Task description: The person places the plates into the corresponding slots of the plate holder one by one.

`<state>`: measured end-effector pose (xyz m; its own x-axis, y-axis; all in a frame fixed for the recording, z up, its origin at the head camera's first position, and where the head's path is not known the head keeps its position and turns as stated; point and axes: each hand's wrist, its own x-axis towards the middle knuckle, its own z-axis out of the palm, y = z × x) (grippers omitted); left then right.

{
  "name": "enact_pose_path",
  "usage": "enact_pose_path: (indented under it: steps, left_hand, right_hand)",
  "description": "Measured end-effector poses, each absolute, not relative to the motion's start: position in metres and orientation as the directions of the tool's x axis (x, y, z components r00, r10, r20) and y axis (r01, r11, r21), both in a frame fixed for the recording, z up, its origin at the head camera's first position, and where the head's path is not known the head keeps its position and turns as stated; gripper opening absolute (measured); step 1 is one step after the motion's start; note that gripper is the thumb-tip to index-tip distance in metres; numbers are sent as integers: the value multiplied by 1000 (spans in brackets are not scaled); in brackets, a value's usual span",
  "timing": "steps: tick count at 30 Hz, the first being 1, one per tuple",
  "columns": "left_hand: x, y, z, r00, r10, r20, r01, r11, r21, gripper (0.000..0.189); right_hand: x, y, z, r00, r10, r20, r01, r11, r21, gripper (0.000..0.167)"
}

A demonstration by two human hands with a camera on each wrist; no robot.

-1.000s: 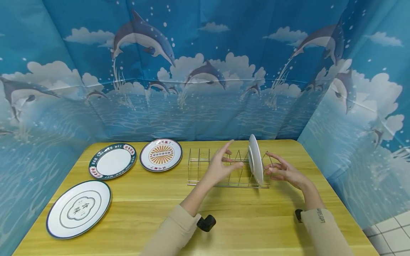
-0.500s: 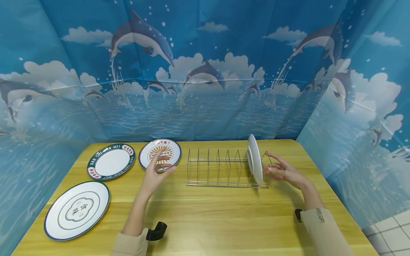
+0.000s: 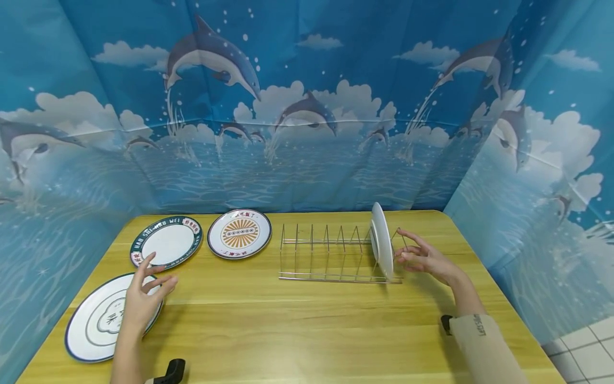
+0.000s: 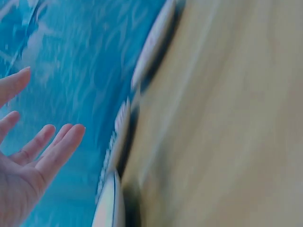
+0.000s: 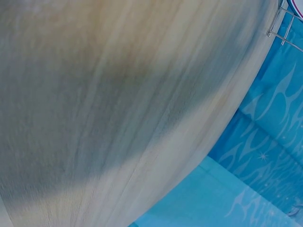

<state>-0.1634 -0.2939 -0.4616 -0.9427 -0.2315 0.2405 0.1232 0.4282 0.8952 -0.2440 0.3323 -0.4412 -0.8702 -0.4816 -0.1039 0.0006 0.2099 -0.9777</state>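
Note:
Over the right part of a large white plate [image 3: 88, 325] with a dark rim and a central motif, my left hand [image 3: 139, 306] hovers with fingers spread. Nothing is in it; the left wrist view shows the same hand [image 4: 28, 175] apart from the plates. A wire plate rack [image 3: 312, 278] stands on the table at right of centre. One white plate [image 3: 382, 240] stands on edge in its right-hand end. Beside it, my right hand [image 3: 429, 262] holds the rack's right end wire between thumb and fingers. The right wrist view leaves that hand out.
A green-rimmed plate [image 3: 168, 244] lies flat at the back left. Right of it lies a plate with an orange sunburst [image 3: 240, 233]. The wooden table [image 3: 288, 330] ends against a blue dolphin curtain [image 3: 307, 176] at the back.
My left hand has moved from the rack leftward past the sunburst plate to the large front-left plate. My right hand stays at the rack's end, and the upright plate has not moved.

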Motion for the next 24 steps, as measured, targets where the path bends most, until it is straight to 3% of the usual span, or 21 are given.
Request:
enact_pose_path:
  steps: [5,13,21,24]
  left_hand:
    - [-153,-349,-495,-907,-369,203,9,465,885,80]
    - [-107,-368,-465,-806,-589,52,-223,385,896,82]
    - [-107,-418,-517,-678,-718,160,-342,501,795,84]
    - [-100,-413,-511,-680,-728,81,-434,489,757,84]
  right_hand:
    - [-244,331,-442,-868,-485,-103,8,194,-981,67]
    - [-245,331,-441,-867,-490,-91,-11,202,-979,65]
    - [-245,332,-442,-871,-483,-92,-11,205,-979,65]
    - [-245,332,-442,-869,-485,-95,-9,208,-978,65]
